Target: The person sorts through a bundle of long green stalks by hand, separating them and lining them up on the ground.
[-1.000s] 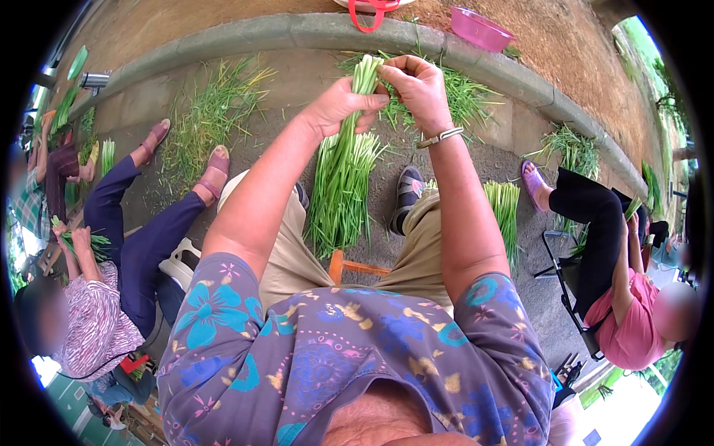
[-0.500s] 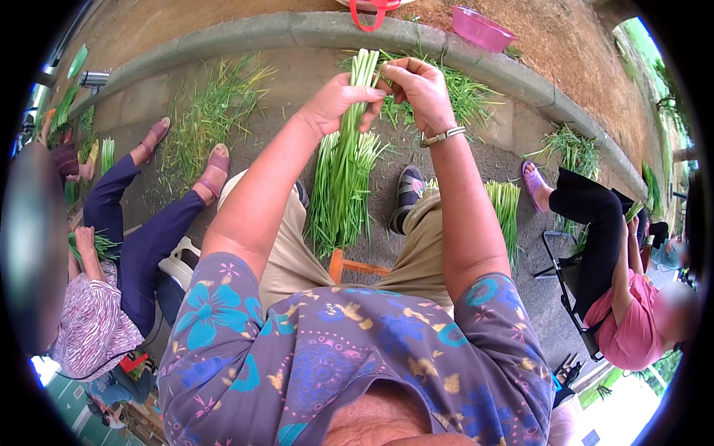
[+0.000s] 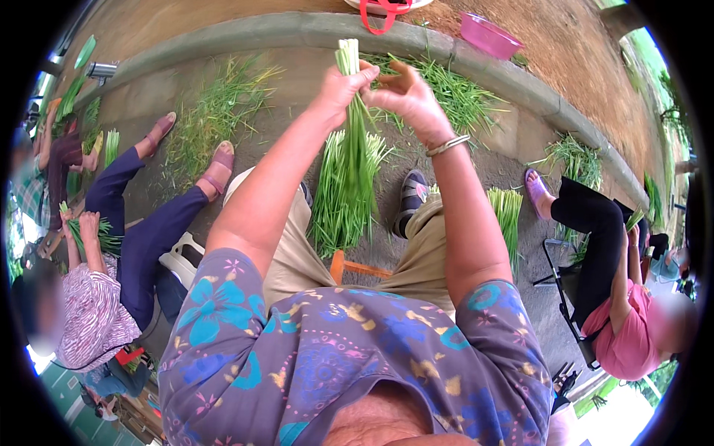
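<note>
My left hand [image 3: 341,95] is closed round a bunch of garlic chives [image 3: 348,56], its pale stem ends up and its green leaves hanging down. My right hand [image 3: 410,102] is just right of the bunch, fingers bent and apart, slightly blurred, with nothing visible in them. Below, between my feet, a larger pile of chives [image 3: 342,201] lies on the ground with pale ends away from me. An orange wooden stool [image 3: 361,267] shows between my knees. Beside my right leg is another bundle of chives [image 3: 506,219].
Loose green leaves [image 3: 457,93] are strewn before the kerb [image 3: 297,31], with more yellowed leaves [image 3: 216,111] on the left. Beyond the kerb sit a pink basin [image 3: 491,36] and a red-handled bag [image 3: 385,13]. Seated people flank me, one in dark trousers [image 3: 152,212] at left, one in pink [image 3: 628,338] at right.
My left hand has shifted slightly left and up with the chives. My right hand has moved back from the stem ends, its fingers spreading apart.
</note>
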`<action>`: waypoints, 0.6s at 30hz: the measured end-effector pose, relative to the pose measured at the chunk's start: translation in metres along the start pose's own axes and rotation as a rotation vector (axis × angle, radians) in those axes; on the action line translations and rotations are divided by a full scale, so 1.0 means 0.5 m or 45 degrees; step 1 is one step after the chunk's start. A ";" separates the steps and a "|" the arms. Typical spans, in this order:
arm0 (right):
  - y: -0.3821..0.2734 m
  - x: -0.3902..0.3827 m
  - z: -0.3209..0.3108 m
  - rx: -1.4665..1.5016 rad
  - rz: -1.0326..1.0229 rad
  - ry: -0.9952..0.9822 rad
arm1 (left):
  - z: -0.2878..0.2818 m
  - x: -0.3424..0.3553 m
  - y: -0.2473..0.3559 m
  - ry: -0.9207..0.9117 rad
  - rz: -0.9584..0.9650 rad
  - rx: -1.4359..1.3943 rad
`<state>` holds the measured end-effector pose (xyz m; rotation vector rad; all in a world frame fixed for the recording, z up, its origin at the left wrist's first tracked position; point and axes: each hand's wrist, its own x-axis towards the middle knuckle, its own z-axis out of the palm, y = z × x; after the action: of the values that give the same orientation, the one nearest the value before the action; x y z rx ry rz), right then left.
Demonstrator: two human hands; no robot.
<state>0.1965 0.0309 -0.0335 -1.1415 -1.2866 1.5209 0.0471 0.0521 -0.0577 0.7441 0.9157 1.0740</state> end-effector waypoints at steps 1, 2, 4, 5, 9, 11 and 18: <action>0.014 -0.004 0.017 -0.064 0.061 -0.079 | -0.004 0.013 -0.004 0.079 0.053 -0.037; 0.026 -0.008 0.035 -0.313 0.068 -0.135 | -0.005 0.015 -0.005 0.159 0.100 -0.074; 0.050 -0.026 0.079 -0.679 0.020 0.008 | -0.011 0.013 -0.001 0.195 0.076 -0.240; 0.068 -0.022 0.081 -0.650 0.068 -0.020 | -0.008 0.014 0.004 0.188 0.076 -0.316; 0.053 -0.016 0.082 -0.250 0.345 -0.166 | -0.020 0.004 0.018 0.041 0.052 -0.465; 0.037 -0.022 0.091 0.224 0.404 -0.158 | -0.027 0.000 0.031 -0.207 0.138 -0.402; 0.020 -0.027 0.069 0.717 0.355 -0.635 | -0.039 -0.008 0.076 -0.754 0.092 -0.136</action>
<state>0.1663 0.0081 -0.0392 -0.6056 -0.9117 2.2925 0.0138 0.0617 -0.0326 0.9420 0.3262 0.8814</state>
